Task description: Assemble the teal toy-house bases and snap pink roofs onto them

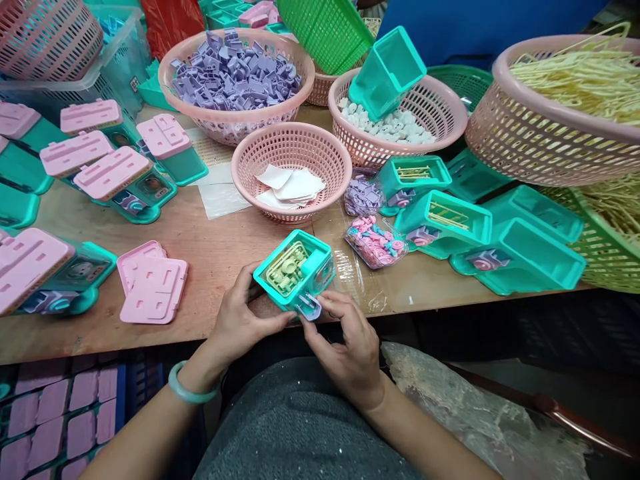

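Note:
A teal plastic box (325, 261) with an open top is held tilted at the table's front edge. Inside it lies a pale yellow-green moulded part (289, 267). My left hand (240, 307) wraps round the box's left side, thumb along its lower edge. My right hand (350, 340) pinches a small purple plastic piece (309, 307) against the box's front face; whether the piece is seated there I cannot tell. To the left, two pink lids (155, 290) lie overlapping on the table.
Teal boxes with pink lids (115, 173) stand at left. Open teal boxes (520, 257) lie at right, near clear trays of purple pieces (364, 195) and pink-blue pieces (376, 241). Behind are a basket of white papers (245, 170), a bowl of purple parts (235, 73) and a basket of white pieces (445, 110).

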A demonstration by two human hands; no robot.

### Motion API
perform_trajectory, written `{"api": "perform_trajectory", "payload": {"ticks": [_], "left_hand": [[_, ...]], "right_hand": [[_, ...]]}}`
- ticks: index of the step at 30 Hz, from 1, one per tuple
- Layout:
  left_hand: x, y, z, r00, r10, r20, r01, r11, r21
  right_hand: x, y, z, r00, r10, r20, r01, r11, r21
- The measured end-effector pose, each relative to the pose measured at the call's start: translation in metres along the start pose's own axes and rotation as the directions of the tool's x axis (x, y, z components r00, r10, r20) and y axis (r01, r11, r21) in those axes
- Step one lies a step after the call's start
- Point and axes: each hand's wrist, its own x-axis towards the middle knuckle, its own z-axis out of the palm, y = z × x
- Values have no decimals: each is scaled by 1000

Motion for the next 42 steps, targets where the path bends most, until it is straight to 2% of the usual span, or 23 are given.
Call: {"api": "perform_trajectory", "payload": {"ticks": [8, 14, 21, 30, 36, 42], "left_hand": [[-5, -10, 0, 994, 113, 0, -111, 975, 191], [-4, -16, -7, 995, 67, 74, -75, 992, 106], [-6, -12, -7, 996, 49, 73, -57, 992, 114], [-15, -20, -4, 992, 117, 49, -127, 938, 322], [-18, -9, 3, 983, 157, 97, -183, 887, 425], [-19, 2, 14, 973, 225, 50, -223, 863, 454]], "right_hand": [[-10, 9, -4, 997, -2, 73, -1, 999, 41], [-8, 7, -5, 997, 2, 80, -9, 996, 89], [-11, 6, -2, 999, 12, 43, -17, 993, 117], [-22, 13, 3, 986, 168, 19, -168, 963, 212], [-25, 21, -1, 996, 76, 46, -83, 976, 202], [-26, 25, -3, 994, 81, 78, -98, 964, 247]]}}
